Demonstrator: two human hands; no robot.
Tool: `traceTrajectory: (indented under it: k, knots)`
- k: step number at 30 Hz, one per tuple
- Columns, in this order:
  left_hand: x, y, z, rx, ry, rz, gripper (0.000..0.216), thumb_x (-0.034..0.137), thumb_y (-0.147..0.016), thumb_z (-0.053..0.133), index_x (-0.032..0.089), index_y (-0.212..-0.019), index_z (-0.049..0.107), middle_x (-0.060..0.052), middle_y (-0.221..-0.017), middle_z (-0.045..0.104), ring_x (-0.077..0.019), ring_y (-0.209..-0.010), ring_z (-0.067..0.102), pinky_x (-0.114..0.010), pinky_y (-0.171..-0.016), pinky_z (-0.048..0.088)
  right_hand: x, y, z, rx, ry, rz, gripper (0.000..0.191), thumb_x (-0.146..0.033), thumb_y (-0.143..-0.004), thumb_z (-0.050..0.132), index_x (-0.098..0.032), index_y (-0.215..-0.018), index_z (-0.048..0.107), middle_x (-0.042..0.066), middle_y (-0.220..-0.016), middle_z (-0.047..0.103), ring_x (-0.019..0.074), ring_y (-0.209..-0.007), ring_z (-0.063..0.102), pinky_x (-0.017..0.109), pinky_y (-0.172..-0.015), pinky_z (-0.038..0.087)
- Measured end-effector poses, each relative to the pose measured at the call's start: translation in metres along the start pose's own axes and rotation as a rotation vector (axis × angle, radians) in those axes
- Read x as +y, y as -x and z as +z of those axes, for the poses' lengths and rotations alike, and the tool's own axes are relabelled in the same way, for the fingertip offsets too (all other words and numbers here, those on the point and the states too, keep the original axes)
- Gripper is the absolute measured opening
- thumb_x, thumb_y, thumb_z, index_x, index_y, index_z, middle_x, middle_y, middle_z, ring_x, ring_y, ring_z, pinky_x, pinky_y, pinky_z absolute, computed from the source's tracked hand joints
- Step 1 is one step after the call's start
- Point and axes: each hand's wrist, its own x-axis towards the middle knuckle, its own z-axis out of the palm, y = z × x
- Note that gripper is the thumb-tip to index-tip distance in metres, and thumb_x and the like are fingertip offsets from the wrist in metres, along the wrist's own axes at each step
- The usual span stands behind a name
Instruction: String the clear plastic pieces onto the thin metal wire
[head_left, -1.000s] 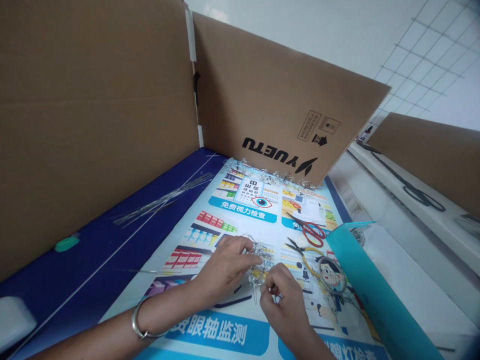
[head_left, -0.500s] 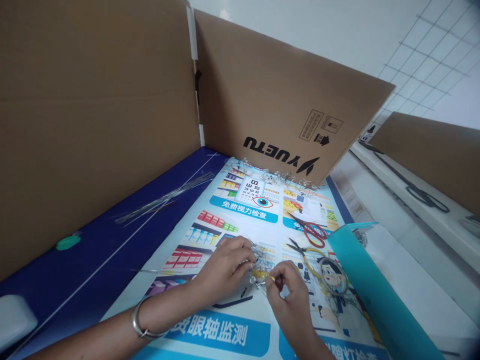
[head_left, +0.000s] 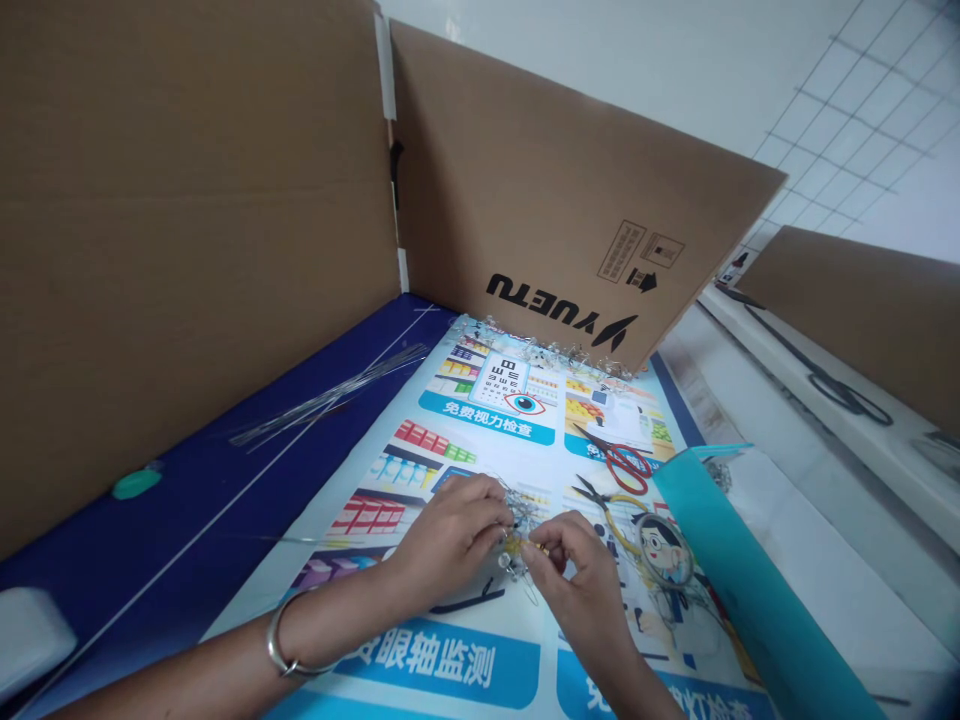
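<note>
My left hand (head_left: 456, 535), a bangle (head_left: 279, 638) on its wrist, is closed in a pinch on a thin silvery wire piece (head_left: 517, 568) with clear beads or loops on it. Just right of it, my right hand (head_left: 579, 568) pinches the same piece near a yellow part (head_left: 516, 545); its exact form is too small to make out. The fingertips of both hands almost meet there. Behind the fingers lies a tangle of fine wire (head_left: 526, 503) on the printed poster (head_left: 517, 465).
Red-handled scissors (head_left: 628, 467) and yellow-handled pliers (head_left: 619, 520) lie right of my hands, near a wire coil (head_left: 664, 550). A teal box (head_left: 750, 570) borders the right side. Long wires (head_left: 330, 395) lie at left. Cardboard walls (head_left: 585, 200) stand behind, with small wire pieces (head_left: 555, 352) along their foot.
My right hand has shifted slightly left and up, and its fingertips now sit closer to my left hand, covering more of the yellow part. My left hand has hardly moved.
</note>
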Motion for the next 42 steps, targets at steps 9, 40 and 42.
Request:
traceTrajectory:
  k: [9,40,42]
  knots:
    - [-0.005,-0.001,-0.006,-0.025,0.053,0.061,0.019,0.009,-0.082,0.051,0.021,-0.092,0.062,-0.004,-0.092,0.059,-0.0185,-0.088,0.052,-0.032,-0.077,0.039,-0.004,0.000,0.001,-0.052,0.061,0.083,0.018,-0.016,-0.075,0.057,-0.019,-0.058,0.049,-0.002,-0.064,0.047,0.0112,-0.056,0.045,0.022,-0.051,0.034]
    - [-0.019,-0.003,-0.030,-0.232,0.144,0.252,0.040,-0.002,-0.080,0.045,0.027,-0.095,0.068,-0.004,-0.087,0.056,-0.0151,-0.082,0.052,-0.028,-0.074,0.041,0.016,0.000,-0.012,-0.110,-0.199,0.160,0.021,-0.028,-0.080,0.055,-0.018,-0.062,0.049,-0.002,-0.062,0.046,0.0120,-0.058,0.042,0.023,-0.054,0.033]
    - [-0.020,-0.004,-0.031,-0.233,0.114,0.258,0.042,-0.002,-0.080,0.044,0.029,-0.097,0.068,-0.004,-0.086,0.056,-0.0151,-0.082,0.052,-0.029,-0.075,0.041,0.017,0.000,-0.012,-0.114,-0.208,0.166,0.020,-0.028,-0.079,0.055,-0.018,-0.063,0.050,-0.002,-0.062,0.046,0.0118,-0.058,0.041,0.023,-0.054,0.033]
